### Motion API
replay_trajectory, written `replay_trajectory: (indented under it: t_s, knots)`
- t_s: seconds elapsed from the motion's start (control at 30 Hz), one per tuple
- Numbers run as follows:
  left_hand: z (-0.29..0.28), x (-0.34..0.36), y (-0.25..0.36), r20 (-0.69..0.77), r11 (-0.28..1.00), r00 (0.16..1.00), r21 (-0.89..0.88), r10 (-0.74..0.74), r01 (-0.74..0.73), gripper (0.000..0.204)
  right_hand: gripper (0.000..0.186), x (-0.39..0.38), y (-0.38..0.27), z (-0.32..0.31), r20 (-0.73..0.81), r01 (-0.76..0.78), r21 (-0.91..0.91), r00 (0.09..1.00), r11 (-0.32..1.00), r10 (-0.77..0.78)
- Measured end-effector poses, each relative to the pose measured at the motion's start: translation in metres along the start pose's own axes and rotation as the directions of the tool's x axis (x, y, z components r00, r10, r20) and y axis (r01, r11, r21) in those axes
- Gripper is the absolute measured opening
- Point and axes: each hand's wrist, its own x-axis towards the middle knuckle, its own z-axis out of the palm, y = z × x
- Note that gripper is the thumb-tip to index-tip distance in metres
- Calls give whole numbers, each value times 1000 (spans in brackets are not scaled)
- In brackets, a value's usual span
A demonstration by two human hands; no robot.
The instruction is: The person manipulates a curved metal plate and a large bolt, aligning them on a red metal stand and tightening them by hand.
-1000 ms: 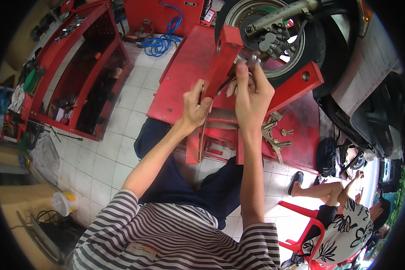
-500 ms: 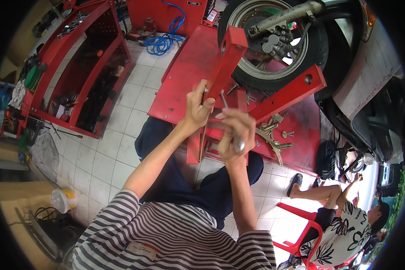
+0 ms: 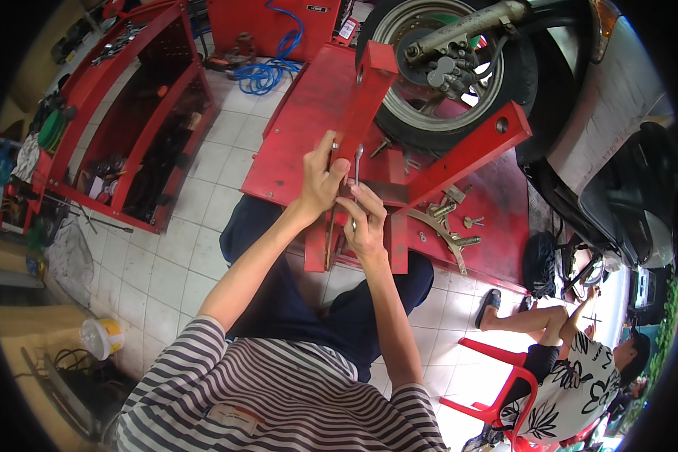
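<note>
My left hand (image 3: 320,179) is closed around the edge of a red metal upright (image 3: 360,102), its thumb across the near face. Beside its index finger a small silver bolt end (image 3: 334,145) shows against the metal. My right hand (image 3: 365,218) is just to the right and a little nearer, its fingers pinching a wrench (image 3: 357,167). The ring end of the wrench points up along the post; its lower end is hidden in the hand. A second red upright (image 3: 467,162) slants off to the right, with holes in it.
A motorcycle wheel (image 3: 399,113) stands behind the uprights on a red platform (image 3: 497,241). Loose brass-coloured bolts (image 3: 468,241) and a curved bracket (image 3: 433,226) lie on it. At left is a red tool cart (image 3: 147,143); a person (image 3: 580,377) sits at right on a red chair (image 3: 497,410).
My right hand has moved left, closer to my left hand, and the wrench has turned with its ring end up along the post. The whole view has shifted slightly.
</note>
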Motion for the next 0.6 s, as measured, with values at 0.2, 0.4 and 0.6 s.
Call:
replay_trajectory:
  t_s: [0.2, 0.4, 0.6]
  knots:
    - [-2, -3, -3, 15, 999, 999, -19, -28, 28, 69, 19, 24, -29, -16, -246, -179, -43, 956, 983, 163]
    - [-1, -4, -2, 15, 998, 999, -28, -47, 47, 70, 20, 71, -39, -47, -324, -459, 381, 747, 803, 581]
    - [-1, -2, -4, 16, 999, 1000, -35, -27, 28, 71, 27, 118, -44, -78, -2, -672, 411, 675, 616, 738]
